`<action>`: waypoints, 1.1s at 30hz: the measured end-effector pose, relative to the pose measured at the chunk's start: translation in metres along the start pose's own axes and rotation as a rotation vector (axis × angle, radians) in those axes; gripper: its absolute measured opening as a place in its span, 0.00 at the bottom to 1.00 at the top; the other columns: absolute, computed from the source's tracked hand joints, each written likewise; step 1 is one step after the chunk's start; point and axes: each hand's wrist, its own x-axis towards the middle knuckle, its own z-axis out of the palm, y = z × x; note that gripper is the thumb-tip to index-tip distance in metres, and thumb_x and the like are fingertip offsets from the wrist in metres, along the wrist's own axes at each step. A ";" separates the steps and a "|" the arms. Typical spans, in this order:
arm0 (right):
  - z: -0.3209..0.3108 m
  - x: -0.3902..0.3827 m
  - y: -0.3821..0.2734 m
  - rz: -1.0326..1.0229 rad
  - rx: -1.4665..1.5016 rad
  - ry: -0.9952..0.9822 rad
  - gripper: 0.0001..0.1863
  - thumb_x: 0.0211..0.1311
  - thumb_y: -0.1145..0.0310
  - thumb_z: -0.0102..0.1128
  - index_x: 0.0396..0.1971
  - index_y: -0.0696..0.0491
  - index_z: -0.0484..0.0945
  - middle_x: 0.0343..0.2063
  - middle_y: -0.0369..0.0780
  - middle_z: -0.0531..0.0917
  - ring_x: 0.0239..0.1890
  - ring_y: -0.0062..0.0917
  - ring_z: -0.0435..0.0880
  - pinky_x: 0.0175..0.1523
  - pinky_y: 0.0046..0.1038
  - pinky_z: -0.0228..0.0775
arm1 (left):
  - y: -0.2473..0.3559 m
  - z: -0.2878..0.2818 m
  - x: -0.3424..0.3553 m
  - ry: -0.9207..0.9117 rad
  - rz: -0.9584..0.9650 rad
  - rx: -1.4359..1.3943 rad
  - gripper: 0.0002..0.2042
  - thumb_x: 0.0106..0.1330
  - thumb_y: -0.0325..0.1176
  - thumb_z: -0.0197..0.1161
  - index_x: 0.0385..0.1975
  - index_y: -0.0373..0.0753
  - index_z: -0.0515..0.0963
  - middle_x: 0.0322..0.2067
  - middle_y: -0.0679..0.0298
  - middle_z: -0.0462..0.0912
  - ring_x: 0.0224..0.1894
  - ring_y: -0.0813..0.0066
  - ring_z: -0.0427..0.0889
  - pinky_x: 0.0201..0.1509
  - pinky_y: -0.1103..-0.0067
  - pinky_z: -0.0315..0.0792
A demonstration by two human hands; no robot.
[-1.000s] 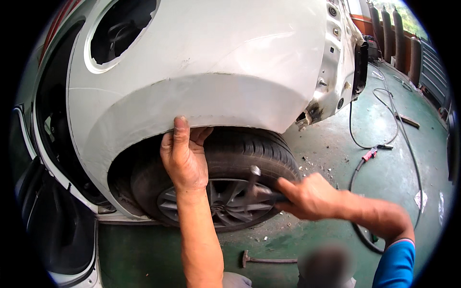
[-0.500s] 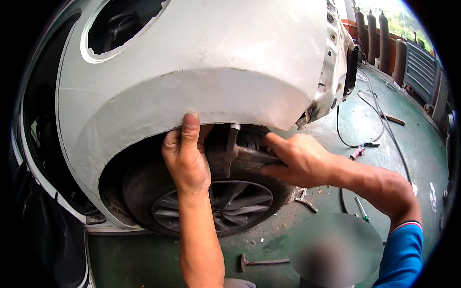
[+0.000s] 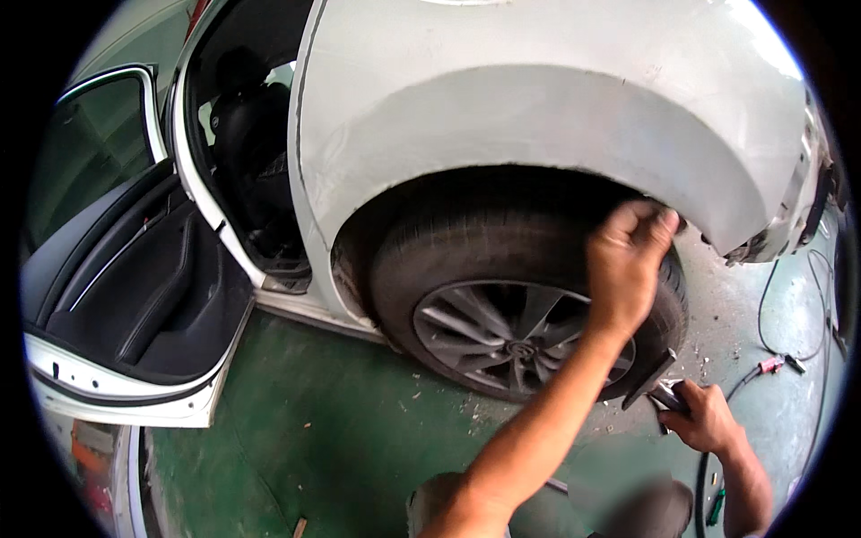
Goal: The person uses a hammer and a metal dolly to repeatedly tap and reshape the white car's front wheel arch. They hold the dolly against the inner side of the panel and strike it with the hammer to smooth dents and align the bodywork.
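Above a white car's rear wheel [image 3: 511, 336], my left hand [image 3: 625, 264] is raised to the right part of the wheel arch edge [image 3: 538, 168]. Its fingers are curled in with the thumb close to them. What they hold, if anything, is hidden. Lower down, my right hand [image 3: 708, 420] grips a hammer [image 3: 649, 380] by its handle, with the dark head beside the tyre's lower right. The hammer is apart from the body panel [image 3: 547, 112], which bears a dull grey band above the arch.
An open car door [image 3: 148, 314] stands at the left. On the green floor [image 3: 269, 403] lie a red-and-black connector [image 3: 771, 365] with cable, a green-handled tool [image 3: 716, 507] and small debris right of the tyre. A wood scrap [image 3: 300, 527] lies at the bottom.
The view has swung left, bringing the open door in. My left hand has shifted right along the wheel arch. My right hand has lowered the hammer from the arch edge to beside the tyre.
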 end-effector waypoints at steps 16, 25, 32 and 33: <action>0.121 -0.107 0.136 0.482 0.332 -0.094 0.16 0.46 0.72 0.73 0.27 0.62 0.72 0.17 0.47 0.80 0.20 0.37 0.82 0.28 0.36 0.71 | -0.206 -0.118 -0.462 -0.045 -1.387 1.469 0.26 0.64 0.48 0.65 0.53 0.35 0.70 0.52 0.46 0.77 0.50 0.44 0.82 0.52 0.55 0.77; 0.143 -0.133 0.174 0.457 0.394 -0.137 0.17 0.45 0.70 0.75 0.27 0.60 0.72 0.18 0.50 0.79 0.20 0.41 0.80 0.29 0.38 0.71 | -0.234 -0.148 -0.481 0.817 -1.335 1.625 0.38 0.57 0.48 0.72 0.55 0.27 0.61 0.56 0.44 0.70 0.56 0.44 0.77 0.58 0.57 0.74; 0.134 -0.127 0.182 0.483 0.441 -0.222 0.17 0.50 0.67 0.74 0.32 0.60 0.75 0.20 0.51 0.78 0.21 0.42 0.77 0.32 0.38 0.70 | -0.223 -0.197 -0.450 1.538 -1.053 0.250 0.04 0.54 0.27 0.59 0.25 0.38 0.70 0.19 0.64 0.70 0.15 0.69 0.69 0.19 0.71 0.67; 0.134 -0.122 0.182 0.482 0.476 -0.219 0.17 0.50 0.66 0.74 0.32 0.60 0.75 0.20 0.51 0.78 0.21 0.40 0.77 0.32 0.38 0.70 | -0.207 -0.182 -0.421 1.617 -1.025 0.173 0.04 0.53 0.27 0.58 0.25 0.37 0.70 0.19 0.65 0.68 0.14 0.71 0.67 0.17 0.73 0.65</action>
